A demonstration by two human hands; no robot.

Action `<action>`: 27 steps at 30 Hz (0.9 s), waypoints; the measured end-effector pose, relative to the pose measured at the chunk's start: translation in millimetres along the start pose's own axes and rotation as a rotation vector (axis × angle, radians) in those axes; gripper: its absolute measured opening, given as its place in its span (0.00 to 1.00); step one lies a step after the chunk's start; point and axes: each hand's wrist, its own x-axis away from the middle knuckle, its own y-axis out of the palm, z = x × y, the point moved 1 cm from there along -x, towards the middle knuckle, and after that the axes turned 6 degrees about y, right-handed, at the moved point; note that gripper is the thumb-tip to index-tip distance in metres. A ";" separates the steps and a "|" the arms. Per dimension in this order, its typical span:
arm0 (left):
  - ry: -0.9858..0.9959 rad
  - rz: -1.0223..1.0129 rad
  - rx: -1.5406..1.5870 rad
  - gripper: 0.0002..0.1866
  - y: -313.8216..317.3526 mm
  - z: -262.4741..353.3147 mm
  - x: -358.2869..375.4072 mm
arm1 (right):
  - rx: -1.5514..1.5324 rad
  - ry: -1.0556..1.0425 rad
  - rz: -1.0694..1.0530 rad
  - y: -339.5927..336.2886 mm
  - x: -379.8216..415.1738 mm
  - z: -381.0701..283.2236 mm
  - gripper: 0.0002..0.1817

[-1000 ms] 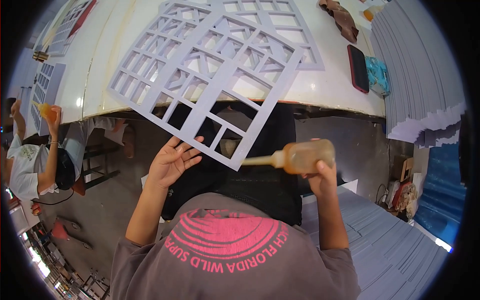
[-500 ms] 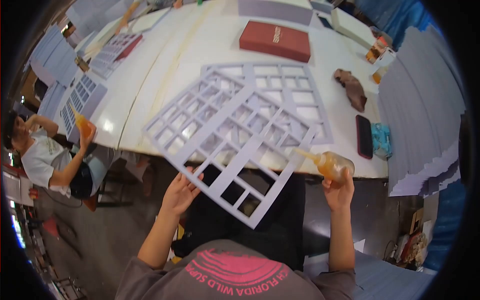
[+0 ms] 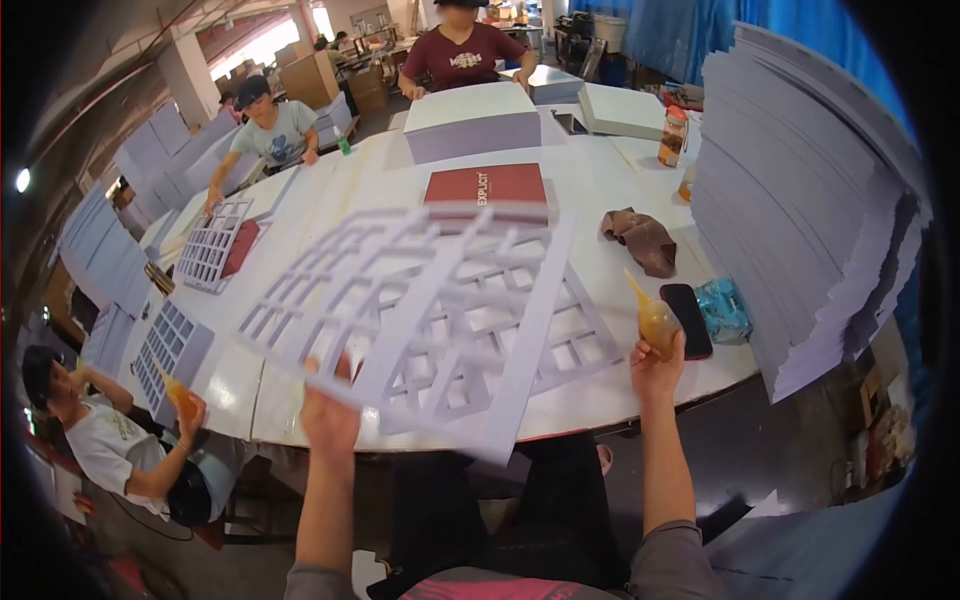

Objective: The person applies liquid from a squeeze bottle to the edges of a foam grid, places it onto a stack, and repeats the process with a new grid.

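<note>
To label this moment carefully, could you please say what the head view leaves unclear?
In the head view:
Left hand: exact grip, lost to blur.
Lifted lattice panel: finer bars, blurred.
Panels beneath: their count, partly covered by the lifted one.
Phone: one side, behind the bottle in the right hand.
Shirt print: wording, cut off by the bottom edge.

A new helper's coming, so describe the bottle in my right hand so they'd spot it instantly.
On the big white table, near right, find the dark phone. Just left of it, your right hand holds the bottle. Unlike the phone and blue packet, it's amber with an upward nozzle.
</note>
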 end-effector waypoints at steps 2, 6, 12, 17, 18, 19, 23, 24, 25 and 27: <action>-0.048 -0.072 -0.093 0.15 1.9 -45.2 -55.4 | -0.010 -0.007 0.019 1.8 0.0 -0.9 0.29; -0.415 0.202 -0.153 0.07 -12.8 -158.7 -127.4 | -0.067 0.024 0.052 -3.3 -3.1 -2.6 0.29; -0.595 0.335 -0.289 0.05 -41.3 -229.1 -133.7 | -0.142 0.026 0.041 2.5 1.7 -4.6 0.30; -0.381 0.405 -0.184 0.16 -46.5 -252.1 -182.4 | -0.148 0.083 0.087 3.3 -3.2 -4.0 0.31; -0.297 0.398 -0.107 0.20 -42.8 -257.2 -193.6 | -0.130 0.091 0.095 0.6 -3.8 -2.4 0.31; -0.213 0.388 -0.027 0.24 -37.8 -264.4 -204.3 | -0.108 0.097 0.102 -1.3 -5.5 -3.0 0.31; -0.279 0.401 -0.123 0.31 -10.0 -274.1 -191.2 | -0.083 0.102 0.092 -1.5 -6.5 -4.2 0.31; -0.366 0.312 -0.221 0.29 -0.4 -266.2 -175.1 | -0.092 0.105 0.081 -2.9 -6.3 -5.3 0.31; -0.454 0.221 -0.320 0.28 1.8 -261.4 -160.6 | -0.105 0.107 0.070 -4.1 -7.3 -5.4 0.31; -0.541 0.118 -0.647 0.26 -16.4 -254.3 -142.8 | -0.118 0.111 0.061 -5.6 -7.3 -3.5 0.31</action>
